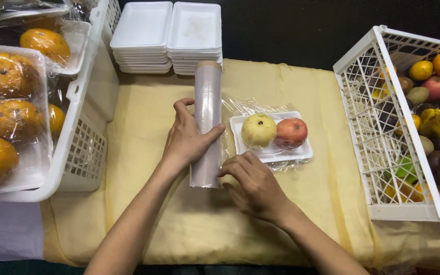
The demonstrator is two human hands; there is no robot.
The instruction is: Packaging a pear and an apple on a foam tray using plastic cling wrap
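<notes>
Clear film sheet (253,109) spread under a white foam tray (301,152) at frame centre, on yellow cloth (143,127). Tray carries 1 yellow-green fruit (258,130) and 1 red apple (291,132), touching. Left hand (187,140) wrapped around the upright film roll (207,122), just left of the tray. Right hand (253,186) fingers curled, pinching the film edge at the roll's lower end. White crates (367,102) of fruit at both sides; 2 stacks of spare trays (166,35) top centre.

Single head view, looking steeply down, close over cloth-covered table (143,127).
</notes>
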